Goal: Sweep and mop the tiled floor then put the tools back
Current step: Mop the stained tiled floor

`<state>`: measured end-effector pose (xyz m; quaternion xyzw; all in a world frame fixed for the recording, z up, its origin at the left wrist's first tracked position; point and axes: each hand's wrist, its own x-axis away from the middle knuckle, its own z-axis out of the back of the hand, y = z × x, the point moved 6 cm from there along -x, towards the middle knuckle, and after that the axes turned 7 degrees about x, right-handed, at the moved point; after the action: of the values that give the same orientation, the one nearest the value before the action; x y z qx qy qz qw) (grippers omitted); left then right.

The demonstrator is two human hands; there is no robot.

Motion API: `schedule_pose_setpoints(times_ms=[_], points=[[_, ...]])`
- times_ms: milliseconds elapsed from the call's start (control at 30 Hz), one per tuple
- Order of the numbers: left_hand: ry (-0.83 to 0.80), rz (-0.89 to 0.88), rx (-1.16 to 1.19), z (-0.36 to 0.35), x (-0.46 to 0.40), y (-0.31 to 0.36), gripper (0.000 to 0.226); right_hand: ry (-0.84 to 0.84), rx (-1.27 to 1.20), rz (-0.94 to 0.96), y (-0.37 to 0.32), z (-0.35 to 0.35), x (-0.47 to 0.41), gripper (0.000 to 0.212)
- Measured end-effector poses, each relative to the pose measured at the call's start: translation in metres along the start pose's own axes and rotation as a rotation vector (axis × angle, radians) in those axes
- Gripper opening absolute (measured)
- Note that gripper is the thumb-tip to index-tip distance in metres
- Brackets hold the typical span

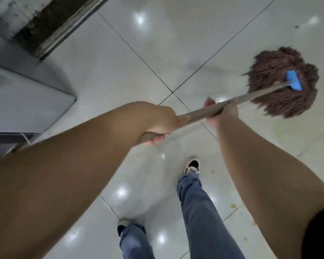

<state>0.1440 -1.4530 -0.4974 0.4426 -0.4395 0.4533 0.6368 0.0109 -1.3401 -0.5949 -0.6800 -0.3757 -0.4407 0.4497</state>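
A mop with a reddish-brown string head (281, 81) and a blue clamp (294, 80) lies on the glossy white tiled floor (157, 43) at the right. Its grey metal handle (200, 114) runs down to the left. My right hand (221, 113) grips the handle nearer the mop head. My left hand (157, 122) grips it further back, fingers curled under the pole. The handle's rear end is hidden behind my left forearm.
A grey cabinet or appliance corner (26, 101) stands at the left, with a metal rail (67, 28) and dark gap behind it. My legs in blue jeans (198, 212) and shoes are below. Small yellowish spots (233, 205) mark the tiles at the lower right.
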Motion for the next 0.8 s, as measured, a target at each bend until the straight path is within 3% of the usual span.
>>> schedule_pose_setpoints(times_ms=[133, 333, 400, 500, 800], points=[[-0.123, -0.163, 0.214, -0.091, -0.039, 0.131, 0.062, 0.182, 0.104, 0.155, -0.115, 0.051, -0.032, 0.026], [-0.242, -0.12, 0.431, -0.178, -0.043, 0.164, 0.046, 0.218, 0.348, 0.166, -0.155, 0.117, -0.044, 0.022], [-0.22, -0.05, 0.448, -0.185, -0.038, 0.135, 0.051, 0.281, 0.349, 0.105, -0.135, 0.129, -0.04, 0.018], [-0.197, -0.022, 0.428, -0.187, -0.026, 0.068, 0.06, 0.238, 0.274, 0.052, -0.074, 0.136, -0.027, 0.023], [-0.013, 0.137, 0.251, -0.179, 0.115, -0.258, 0.059, -0.045, 0.349, -0.045, 0.234, 0.167, 0.145, 0.032]])
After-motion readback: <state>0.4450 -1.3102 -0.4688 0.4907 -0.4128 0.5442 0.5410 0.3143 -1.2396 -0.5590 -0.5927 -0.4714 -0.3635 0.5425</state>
